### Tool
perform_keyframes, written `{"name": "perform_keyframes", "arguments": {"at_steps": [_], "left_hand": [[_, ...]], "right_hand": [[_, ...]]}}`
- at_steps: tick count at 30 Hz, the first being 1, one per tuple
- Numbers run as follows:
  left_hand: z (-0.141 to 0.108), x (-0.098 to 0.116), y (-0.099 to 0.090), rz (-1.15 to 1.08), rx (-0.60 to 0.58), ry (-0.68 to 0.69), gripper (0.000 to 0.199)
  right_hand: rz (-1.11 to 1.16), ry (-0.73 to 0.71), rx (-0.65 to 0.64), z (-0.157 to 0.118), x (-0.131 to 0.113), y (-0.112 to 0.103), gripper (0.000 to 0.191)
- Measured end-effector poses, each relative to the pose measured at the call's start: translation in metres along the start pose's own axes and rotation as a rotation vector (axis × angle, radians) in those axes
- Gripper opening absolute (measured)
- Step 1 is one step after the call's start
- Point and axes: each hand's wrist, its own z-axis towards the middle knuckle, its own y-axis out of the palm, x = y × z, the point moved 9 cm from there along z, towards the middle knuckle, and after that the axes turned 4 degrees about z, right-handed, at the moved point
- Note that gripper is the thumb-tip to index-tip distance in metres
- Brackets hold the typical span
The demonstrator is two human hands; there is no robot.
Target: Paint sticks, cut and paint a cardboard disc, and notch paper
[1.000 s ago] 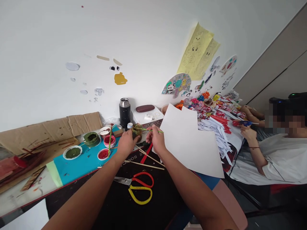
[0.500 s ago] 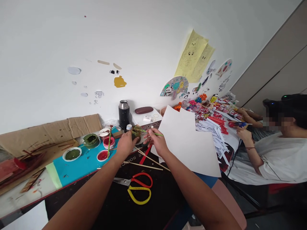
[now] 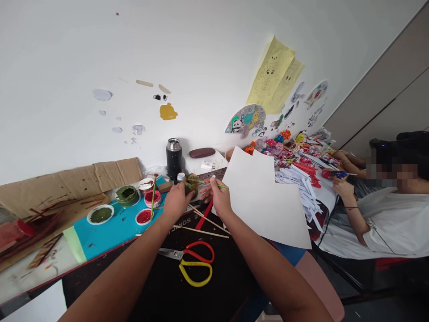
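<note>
My left hand [image 3: 179, 199] is closed around the near left side of a small mottled green-brown object [image 3: 192, 182]. Its exact kind is hard to make out behind the fingers. A thin green-handled paintbrush [image 3: 222, 185] is pinched in my right hand [image 3: 217, 197], its far end reaching to that object. A white-capped small bottle [image 3: 181, 177] stands just behind my left hand. Below both hands lie thin wooden sticks [image 3: 209, 232], a red strip [image 3: 203, 218] and scissors [image 3: 196, 264] with one red and one yellow handle.
Left, a blue sheet [image 3: 110, 232] bears tubs of green paint [image 3: 100, 215] and red paint [image 3: 145, 216], with another brush [image 3: 153, 197]. A black flask [image 3: 174, 158] stands by the wall. White paper [image 3: 261, 197] lies right. Further right, a co-worker [image 3: 385, 210] sits beside paper strips [image 3: 298, 190].
The brush and my right hand have shifted very slightly; my left hand keeps its grip. The whole view has tilted a little. The co-worker's hands have barely moved.
</note>
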Motion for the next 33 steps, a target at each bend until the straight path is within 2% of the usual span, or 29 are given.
{"name": "perform_keyframes", "arguments": {"at_steps": [10, 22, 33], "left_hand": [[0.001, 0.000, 0.002, -0.004, 0.007, 0.002, 0.041], [0.001, 0.003, -0.001, 0.018, 0.005, -0.002, 0.044], [0.002, 0.000, 0.002, 0.005, -0.010, -0.004, 0.044]], "right_hand": [[0.043, 0.019, 0.028, 0.004, 0.007, 0.008, 0.065], [-0.023, 0.016, 0.072, 0.001, -0.008, -0.010, 0.068], [-0.001, 0.030, 0.104, 0.000, 0.008, -0.003, 0.073]]}}
